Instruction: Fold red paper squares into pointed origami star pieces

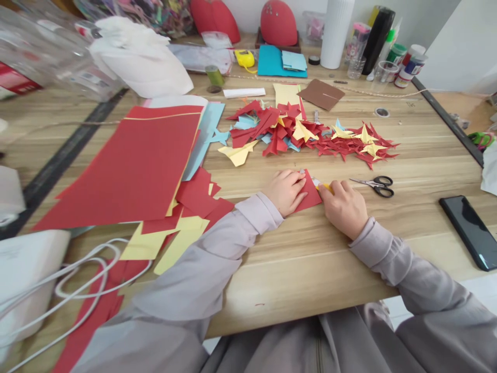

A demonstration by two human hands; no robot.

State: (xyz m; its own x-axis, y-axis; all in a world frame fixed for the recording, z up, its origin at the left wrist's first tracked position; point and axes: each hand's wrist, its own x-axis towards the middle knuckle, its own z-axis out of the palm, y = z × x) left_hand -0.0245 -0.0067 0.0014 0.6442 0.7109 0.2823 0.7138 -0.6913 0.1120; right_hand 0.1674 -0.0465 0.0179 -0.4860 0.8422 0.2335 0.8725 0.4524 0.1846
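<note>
Red paper (311,195) is pressed flat by the left hand (284,192), fingers open; the yellow cutter (326,187), gripped by the right hand's (346,208) fingers, is best kept off skin.

Table (272,280): light tan, streaked with browner wood grain. Near edge, central stretch: small square (311,197) plain red; tool (326,187) yellow, tip whitish. Sleeves (217,248) plain mauve-grey. To the right: scissors (376,183), black handles, silvery blades. Near right corner: phone (471,230) black. Left side: large sheets (132,171) red uppermost, light blue and yellow showing beneath; offcuts (182,233) red and pale yellow. Near left corner: cable (97,264) white. Mid-table: folded pieces (279,129) mostly red, some pale yellow, some light blue. Toward far edge: tape measure (244,58) yellow; card (321,94) brown; ribbed bottle (337,33) white; domes (278,23) red, one silver-dotted.
</note>
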